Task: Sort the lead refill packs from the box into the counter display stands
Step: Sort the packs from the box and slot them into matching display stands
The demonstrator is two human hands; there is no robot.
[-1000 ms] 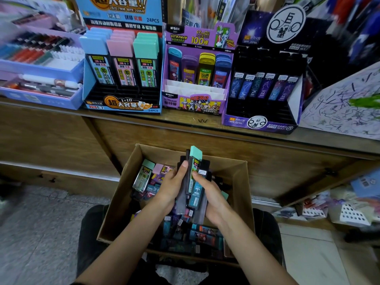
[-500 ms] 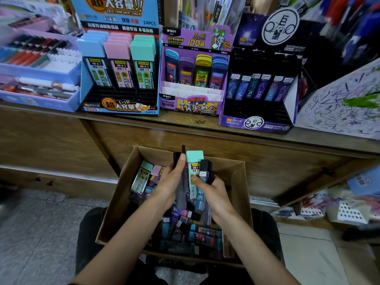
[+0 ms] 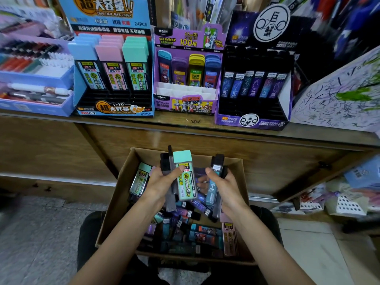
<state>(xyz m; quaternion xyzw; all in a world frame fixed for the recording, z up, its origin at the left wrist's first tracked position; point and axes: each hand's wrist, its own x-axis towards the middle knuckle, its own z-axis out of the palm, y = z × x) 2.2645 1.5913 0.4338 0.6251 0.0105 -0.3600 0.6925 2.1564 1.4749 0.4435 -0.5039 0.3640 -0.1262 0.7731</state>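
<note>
A cardboard box (image 3: 123, 194) on my lap holds several loose lead refill packs. My left hand (image 3: 160, 182) grips a wide mint-capped pack (image 3: 184, 177) together with slim dark packs behind it. My right hand (image 3: 223, 186) holds slim black-capped packs (image 3: 214, 177) with blue labels. Both hands hover above the box, a small gap between them. On the counter stand three displays: a blue stand (image 3: 111, 108) with blue, pink and mint packs, a purple Ultraman stand (image 3: 185, 103), and a black-and-purple stand (image 3: 253, 120) with slim constellation packs.
A lilac tray of pens (image 3: 35, 103) sits left of the blue stand. A scribbled test sheet (image 3: 339, 95) leans at the right. The wooden counter front (image 3: 205, 145) rises just behind the box. Stationery clutters a low shelf (image 3: 339, 198) at right.
The hands have drawn apart: the right hand took the slim blue-label packs to the right, while the left keeps the mint pack and dark packs. The camera dipped slightly.
</note>
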